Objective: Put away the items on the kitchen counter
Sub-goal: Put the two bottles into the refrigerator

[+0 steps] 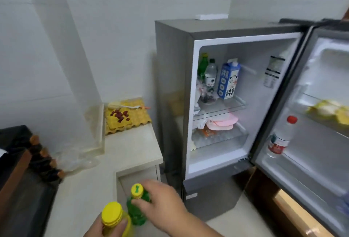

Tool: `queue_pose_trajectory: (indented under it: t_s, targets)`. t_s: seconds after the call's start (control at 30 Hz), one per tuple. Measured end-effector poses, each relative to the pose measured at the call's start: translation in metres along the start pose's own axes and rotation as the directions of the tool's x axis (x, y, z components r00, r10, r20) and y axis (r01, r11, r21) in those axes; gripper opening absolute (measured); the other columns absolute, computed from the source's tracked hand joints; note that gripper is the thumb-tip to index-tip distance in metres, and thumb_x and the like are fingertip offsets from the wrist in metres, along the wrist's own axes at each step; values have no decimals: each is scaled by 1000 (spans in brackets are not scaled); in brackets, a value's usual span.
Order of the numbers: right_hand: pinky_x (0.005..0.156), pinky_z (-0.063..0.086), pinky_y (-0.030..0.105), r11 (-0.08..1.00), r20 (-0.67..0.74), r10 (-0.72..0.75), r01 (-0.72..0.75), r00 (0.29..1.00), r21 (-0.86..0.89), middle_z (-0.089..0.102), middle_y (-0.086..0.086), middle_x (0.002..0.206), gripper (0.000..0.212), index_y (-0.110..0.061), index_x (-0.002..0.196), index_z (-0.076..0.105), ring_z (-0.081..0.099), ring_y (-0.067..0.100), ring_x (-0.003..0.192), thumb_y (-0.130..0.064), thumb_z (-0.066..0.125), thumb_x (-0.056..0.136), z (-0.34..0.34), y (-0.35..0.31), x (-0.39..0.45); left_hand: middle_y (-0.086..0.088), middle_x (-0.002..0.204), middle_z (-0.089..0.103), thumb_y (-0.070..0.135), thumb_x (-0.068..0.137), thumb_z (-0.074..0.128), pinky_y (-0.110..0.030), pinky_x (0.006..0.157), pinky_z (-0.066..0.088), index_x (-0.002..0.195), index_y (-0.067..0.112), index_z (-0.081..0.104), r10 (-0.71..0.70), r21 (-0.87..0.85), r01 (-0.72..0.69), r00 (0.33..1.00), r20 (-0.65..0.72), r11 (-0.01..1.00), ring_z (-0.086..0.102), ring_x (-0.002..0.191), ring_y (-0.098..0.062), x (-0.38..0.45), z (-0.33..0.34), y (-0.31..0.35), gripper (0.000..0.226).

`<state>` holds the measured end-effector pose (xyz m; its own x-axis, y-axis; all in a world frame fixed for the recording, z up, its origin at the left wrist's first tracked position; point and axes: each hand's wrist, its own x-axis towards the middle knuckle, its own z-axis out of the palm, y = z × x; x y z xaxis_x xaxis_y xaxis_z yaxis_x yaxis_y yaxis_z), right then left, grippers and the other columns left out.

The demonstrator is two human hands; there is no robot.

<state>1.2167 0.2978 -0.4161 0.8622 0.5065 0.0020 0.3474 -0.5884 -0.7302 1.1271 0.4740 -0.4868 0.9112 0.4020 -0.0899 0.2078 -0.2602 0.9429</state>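
Fridge (170,66) door (321,123) stands open beside counter (132,151), shelves crowded.

blue milk carton (228,80) with characters 牛乳, other labels too blurred to read

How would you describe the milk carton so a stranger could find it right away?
Look inside the open fridge, on its top shelf. The milk carton stands upright, right of two bottles. It is the only blue-and-white box there, with a gabled top.
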Motion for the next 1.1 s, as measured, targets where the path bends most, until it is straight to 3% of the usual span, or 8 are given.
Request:
queue_pose_trajectory:
  t_s: [0.07, 0.17, 0.27, 0.4, 0.6, 0.8, 0.97, 1.1]
  targets:
    - [90, 47, 25, 999, -114, 31, -33, 993, -16, 65, -12, 116, 43, -38, 122, 60, 60, 9, 107, -57, 60, 83, -50, 22, -10, 19, 89, 77, 42, 42, 95, -17, 81, 55, 89, 48, 76, -2, -5, 3, 996, 87, 1000, 71, 89, -12, 10, 34, 31, 51]
    - [91, 46, 20, 991, -271, 93, -116, 958, -69, 68, -16, 117, 45, -41, 122, 64, 60, 4, 107, -58, 61, 81, -119, 55, -16, 14, 90, 78, 38, 57, 90, -13, 77, 53, 97, 34, 75, 58, -37, -50, 968, 243, 998, 73, 89, -4, 33, 102, 89, 43]
    - [88, 47, 20, 979, -415, 125, -181, 901, -98, 71, -17, 114, 43, -41, 120, 65, 62, 4, 106, -59, 60, 81, -186, 90, -12, 17, 97, 77, 55, 55, 80, -28, 88, 54, 105, 46, 72, 171, -34, -169, 931, 322, 985, 71, 97, -3, 59, 171, 143, 51]
    - [86, 53, 31, 971, -566, 184, -240, 803, -24, 73, -14, 110, 37, -41, 117, 67, 66, 11, 104, -54, 64, 83, -264, 145, 16, 15, 89, 76, 39, 76, 79, -31, 80, 54, 96, 34, 72, 273, -36, -282, 879, 391, 959, 70, 84, -1, 107, 256, 203, 22]
    - [83, 53, 33, 964, -648, 243, -254, 722, 78, 74, -7, 106, 27, -34, 113, 70, 66, 17, 101, -43, 69, 88, -365, 220, 97, 2, 91, 74, 20, 88, 75, -28, 76, 51, 96, 19, 68, 296, -23, -312, 873, 388, 950, 65, 81, -7, 207, 371, 289, 11]
    - [74, 51, 31, 961, -685, 254, -261, 683, 96, 74, -5, 103, 25, -31, 112, 70, 66, 20, 96, -43, 65, 90, -437, 262, 183, 6, 93, 71, 27, 89, 72, -25, 71, 47, 99, 26, 66, 337, 78, -379, 884, 323, 922, 66, 86, -10, 293, 440, 348, 11]
    - [67, 44, 29, 953, -677, 283, -275, 679, 122, 73, 5, 99, 25, -24, 110, 69, 67, 28, 92, -38, 63, 91, -459, 290, 232, -3, 101, 70, 28, 90, 70, -27, 76, 44, 102, 21, 66, 236, 163, -288, 931, 280, 944, 66, 96, -24, 343, 476, 364, 15]
    - [62, 38, 26, 950, -698, 293, -278, 653, 138, 71, 3, 87, 25, -23, 102, 68, 66, 27, 82, -43, 61, 88, -452, 311, 256, 2, 99, 67, 30, 91, 68, -26, 75, 45, 103, 24, 67, 205, 220, -262, 946, 251, 940, 64, 91, -18, 362, 487, 361, 13]
